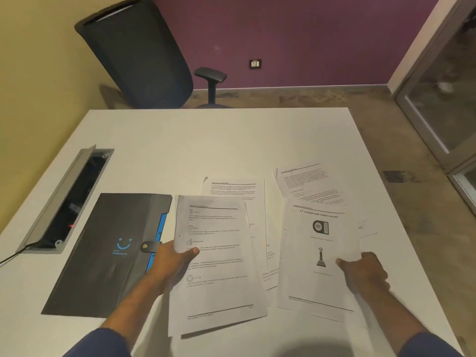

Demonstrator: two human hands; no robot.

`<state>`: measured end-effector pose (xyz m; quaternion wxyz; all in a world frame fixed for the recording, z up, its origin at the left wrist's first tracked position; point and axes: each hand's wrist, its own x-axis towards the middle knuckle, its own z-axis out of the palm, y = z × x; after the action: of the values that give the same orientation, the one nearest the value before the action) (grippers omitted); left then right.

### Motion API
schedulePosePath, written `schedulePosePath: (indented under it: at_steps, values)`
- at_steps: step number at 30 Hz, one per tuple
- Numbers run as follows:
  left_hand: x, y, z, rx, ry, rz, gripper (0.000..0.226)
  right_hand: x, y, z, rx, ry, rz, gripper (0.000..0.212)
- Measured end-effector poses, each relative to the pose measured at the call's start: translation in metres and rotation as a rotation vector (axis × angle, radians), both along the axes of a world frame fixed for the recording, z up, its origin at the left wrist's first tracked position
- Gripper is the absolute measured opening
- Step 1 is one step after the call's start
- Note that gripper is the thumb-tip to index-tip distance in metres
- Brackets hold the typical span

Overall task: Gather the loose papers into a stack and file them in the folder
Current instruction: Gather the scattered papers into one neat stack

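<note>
My left hand [172, 264] grips the left edge of a small stack of printed papers [219, 269], thumb on top, lifting it slightly off the white table [180, 145]. My right hand [365, 271] pinches the right edge of the sheet headed "Awards and Achievements" [318, 256], thumb on its face. More loose sheets lie flat behind: one in the middle [237, 188] and one at the far right [309, 182]. The closed dark folder [108, 251] with a blue smiley and snap strap lies to the left of the stack.
An open grey cable hatch [69, 199] is sunk into the table at the left, with a cable running off the edge. A black office chair [139, 55] stands beyond the far table edge. A glass door [443, 94] is at the right.
</note>
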<state>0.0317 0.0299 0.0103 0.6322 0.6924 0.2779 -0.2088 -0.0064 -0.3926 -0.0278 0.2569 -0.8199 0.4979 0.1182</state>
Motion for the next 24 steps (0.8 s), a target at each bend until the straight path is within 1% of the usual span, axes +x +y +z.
schedulePosePath:
  at_steps: [1, 2, 3, 5, 8, 10, 11, 14, 16, 18, 21, 24]
  values:
    - [0.001, 0.001, 0.0, 0.004, -0.003, -0.002, 0.037, 0.0, -0.001, -0.002, -0.003, -0.058, 0.017, 0.038]
    - [0.003, 0.001, -0.002, 0.004, -0.005, -0.001, 0.036, 0.002, -0.001, -0.003, -0.017, -0.114, 0.033, 0.024]
    - [0.004, 0.002, -0.004, 0.005, -0.002, 0.0, 0.035, 0.005, -0.001, -0.003, -0.036, -0.168, 0.05, 0.015]
    - [0.007, 0.002, -0.007, 0.019, 0.006, -0.001, 0.034, 0.015, -0.002, 0.0, -0.08, -0.248, 0.1, 0.011]
    - [0.01, 0.001, -0.013, 0.048, -0.003, 0.0, 0.037, 0.037, -0.009, 0.007, -0.119, -0.329, 0.184, 0.014]
    - [0.013, -0.002, -0.014, 0.053, -0.003, 0.017, 0.039, 0.055, -0.015, 0.011, -0.067, -0.383, 0.214, 0.015]
    - [0.014, -0.003, -0.014, 0.024, 0.005, 0.031, 0.038, 0.065, -0.018, 0.013, -0.042, -0.392, 0.225, 0.016]
    - [0.022, -0.005, -0.013, -0.093, 0.023, 0.067, 0.036, 0.093, -0.029, 0.016, -0.012, -0.372, 0.2, 0.02]
    - [0.027, -0.008, -0.012, -0.106, 0.014, 0.068, 0.032, 0.109, -0.036, 0.016, -0.005, -0.356, 0.153, 0.021]
    - [0.029, -0.012, -0.01, -0.081, 0.004, 0.063, 0.028, 0.124, -0.042, 0.015, -0.004, -0.31, 0.151, 0.021]
    - [0.03, -0.019, -0.009, -0.021, 0.013, 0.017, 0.036, 0.137, -0.046, 0.013, -0.029, -0.143, 0.243, 0.023]
    - [0.028, -0.024, -0.01, -0.043, 0.05, 0.007, 0.038, 0.135, -0.039, 0.007, -0.134, 0.111, 0.391, 0.039]
